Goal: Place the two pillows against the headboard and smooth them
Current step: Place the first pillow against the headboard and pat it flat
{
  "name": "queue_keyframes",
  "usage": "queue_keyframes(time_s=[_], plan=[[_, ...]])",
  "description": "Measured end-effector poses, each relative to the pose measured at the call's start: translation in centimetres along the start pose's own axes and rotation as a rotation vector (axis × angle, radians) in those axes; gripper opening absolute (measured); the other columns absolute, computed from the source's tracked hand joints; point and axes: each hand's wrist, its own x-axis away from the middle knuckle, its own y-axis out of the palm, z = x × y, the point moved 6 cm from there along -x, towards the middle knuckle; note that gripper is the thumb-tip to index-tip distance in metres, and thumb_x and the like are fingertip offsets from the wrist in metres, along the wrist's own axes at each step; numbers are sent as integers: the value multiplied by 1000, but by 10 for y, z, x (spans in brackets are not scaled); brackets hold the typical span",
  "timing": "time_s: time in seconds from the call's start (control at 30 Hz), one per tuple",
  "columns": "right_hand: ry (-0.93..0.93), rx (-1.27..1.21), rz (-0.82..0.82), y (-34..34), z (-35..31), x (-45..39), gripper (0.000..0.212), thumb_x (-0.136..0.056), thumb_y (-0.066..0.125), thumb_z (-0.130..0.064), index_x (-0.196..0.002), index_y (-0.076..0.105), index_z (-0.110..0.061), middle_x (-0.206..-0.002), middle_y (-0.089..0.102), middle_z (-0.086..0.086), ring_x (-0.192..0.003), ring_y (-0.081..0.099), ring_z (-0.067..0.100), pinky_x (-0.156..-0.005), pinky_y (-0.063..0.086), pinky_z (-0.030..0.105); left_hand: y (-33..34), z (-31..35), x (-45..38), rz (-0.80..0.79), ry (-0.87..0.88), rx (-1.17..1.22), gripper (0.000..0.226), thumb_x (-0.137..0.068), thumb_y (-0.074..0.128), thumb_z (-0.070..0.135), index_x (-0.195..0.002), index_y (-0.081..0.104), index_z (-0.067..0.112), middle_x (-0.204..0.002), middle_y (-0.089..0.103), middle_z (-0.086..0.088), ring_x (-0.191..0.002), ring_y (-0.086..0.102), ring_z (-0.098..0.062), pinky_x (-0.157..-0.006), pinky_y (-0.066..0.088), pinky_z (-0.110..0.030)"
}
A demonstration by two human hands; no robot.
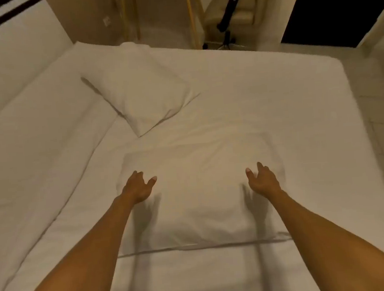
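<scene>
Both hands poised over the near pillow, ready to take it.

The left hand point(139, 186) and right hand point(263, 178) hover spread and empty above the near pillow point(197, 197); a grip on both short edges should lift it evenly. The far pillow point(141, 92) lies askew. White bed point(262, 93), folded duvet point(25, 147) at left, chair point(229, 13) beyond; which edge is the headboard I cannot tell.

White duvet point(32, 144) bunched along bed's left; cream chair point(226, 14), dark doorway point(336, 7) beyond.
</scene>
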Motion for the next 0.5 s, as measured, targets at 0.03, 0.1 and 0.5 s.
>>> queue_keyframes(time_s=[0.03,0.1,0.5], plan=[[27,7,6,5,8,-7,70,-99,33,-50,-153,16,-7,-156,25,21,-143,26,37,-114,26,47,7,-4,-9,-8,-15,-2,79,-98,33,54,-153,13,2,-163,4,-14,-151,9,-25,-122,13,-40],[64,12,18,17,24,-26,71,-99,33,-50,-152,17,-6,-155,25,23,-142,27,38,-114,26,48,19,-16,-33,-13,-42,-6,78,-98,35,52,-151,18,-2,-161,10,-18,-149,16,-29,-121,17,-41],[233,-143,22,71,72,-77,86,-93,36,-63,-155,1,-16,-159,14,23,-145,22,41,-118,20,48,57,-71,-93,127,-207,153,91,-90,37,66,-155,-3,16,-161,-11,-19,-150,-7,-32,-121,2,-50]])
